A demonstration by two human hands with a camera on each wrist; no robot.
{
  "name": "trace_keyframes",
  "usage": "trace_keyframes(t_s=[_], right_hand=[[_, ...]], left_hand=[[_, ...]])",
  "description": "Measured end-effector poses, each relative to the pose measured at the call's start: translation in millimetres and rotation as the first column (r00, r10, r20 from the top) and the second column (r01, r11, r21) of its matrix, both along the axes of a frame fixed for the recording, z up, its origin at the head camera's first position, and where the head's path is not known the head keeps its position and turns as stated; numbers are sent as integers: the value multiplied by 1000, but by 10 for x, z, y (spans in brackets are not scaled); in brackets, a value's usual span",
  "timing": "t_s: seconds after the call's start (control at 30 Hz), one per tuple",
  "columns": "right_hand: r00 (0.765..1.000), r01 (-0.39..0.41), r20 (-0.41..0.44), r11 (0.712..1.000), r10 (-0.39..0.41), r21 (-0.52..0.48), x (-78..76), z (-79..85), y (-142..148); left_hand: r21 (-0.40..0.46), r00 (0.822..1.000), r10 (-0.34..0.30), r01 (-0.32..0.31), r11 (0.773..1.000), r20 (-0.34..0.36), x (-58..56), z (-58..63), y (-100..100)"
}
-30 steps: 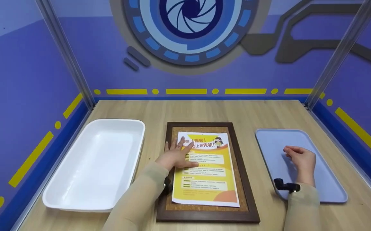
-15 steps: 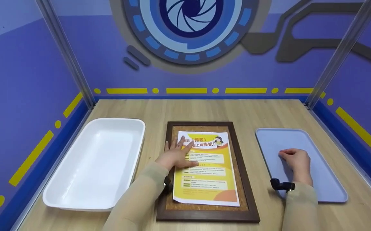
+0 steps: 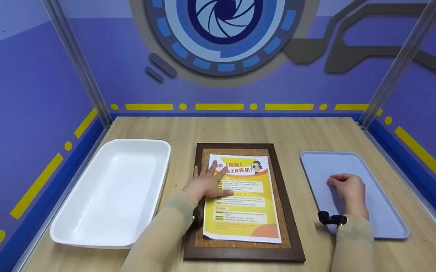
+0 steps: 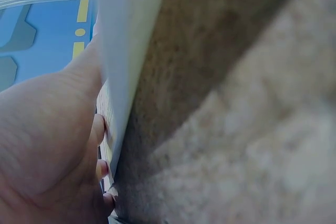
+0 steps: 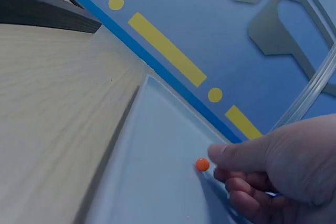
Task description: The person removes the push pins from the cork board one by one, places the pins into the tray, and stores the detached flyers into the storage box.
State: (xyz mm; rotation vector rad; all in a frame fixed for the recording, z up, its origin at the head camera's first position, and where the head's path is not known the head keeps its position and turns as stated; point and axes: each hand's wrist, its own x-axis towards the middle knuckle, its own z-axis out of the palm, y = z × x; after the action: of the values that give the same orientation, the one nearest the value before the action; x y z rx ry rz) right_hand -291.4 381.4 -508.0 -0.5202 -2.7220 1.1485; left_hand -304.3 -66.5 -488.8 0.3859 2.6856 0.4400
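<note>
My left hand [image 3: 206, 184] rests with spread fingers on the left side of a yellow and orange printed poster [image 3: 240, 226]. The poster lies on a corkboard [image 3: 285, 226] with a dark brown frame. In the left wrist view the poster's white edge [image 4: 118, 77] stands a little off the cork [image 4: 184, 66], with the hand beyond it. Over the blue tray [image 3: 384, 223], my right hand [image 3: 352, 190] pinches an orange round-headed thumbtack [image 5: 202, 164] at the tips of thumb and forefinger. The thumbtack is hidden in the head view, and its point does not show.
A deep white tray [image 3: 167, 151] stands left of the corkboard on the wooden table [image 3: 233, 130]. Blue-purple panels [image 3: 100, 75] enclose the table at the back and both sides. A small black camera [image 3: 331, 218] sits on the right wrist.
My right hand has shifted slightly left over the blue tray, then held nearly still in the last half second. The left hand and the poster stay in place.
</note>
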Motion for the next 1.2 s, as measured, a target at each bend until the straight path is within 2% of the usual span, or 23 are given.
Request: trace_keyframes(t_s=[0.17,0.3,0.33,0.43,0.53,0.6,0.67,0.77,0.83,1.0,1.07,1.2], right_hand=[[998,25,-60,998,-29,-60,-3,195,-111],[995,-38,-102,977,17,-210,-26,353,-283],[993,-77,-109,962,50,-260,-31,387,-340],[978,-205,-103,895,179,-396,-51,455,-547],[947,-305,-64,819,315,-486,-75,470,-777],[926,-331,-15,791,378,-515,-89,459,-935],[906,-336,43,776,422,-533,-103,439,-1082],[879,-330,127,778,460,-534,-104,397,-1272],[869,-322,164,787,466,-526,-108,369,-1367],[881,-278,201,813,427,-512,-121,302,-1484],[879,-278,209,817,429,-505,-121,269,-1500],[859,-325,214,818,465,-474,-111,211,-1542]], left_hand=[[1,1000,0,0,1000,4,-3,-2,-2],[7,1000,2,-2,1000,8,-6,7,-4],[8,1000,2,-2,1000,9,-5,9,-5],[6,1000,-2,2,1000,8,-8,7,-10],[5,1000,-3,3,1000,4,-9,-4,-10],[3,1000,-2,2,1000,1,-11,-11,-10],[5,1000,3,-3,1000,1,-9,-17,-8],[7,1000,7,-7,1000,1,-10,-29,-3],[8,1000,8,-8,1000,-2,-12,-35,-2],[6,1000,7,-7,1000,-7,-15,-36,-1],[0,1000,4,-4,1000,-8,-12,-35,-3],[-12,1000,-5,5,1000,-10,-8,-30,-13]])
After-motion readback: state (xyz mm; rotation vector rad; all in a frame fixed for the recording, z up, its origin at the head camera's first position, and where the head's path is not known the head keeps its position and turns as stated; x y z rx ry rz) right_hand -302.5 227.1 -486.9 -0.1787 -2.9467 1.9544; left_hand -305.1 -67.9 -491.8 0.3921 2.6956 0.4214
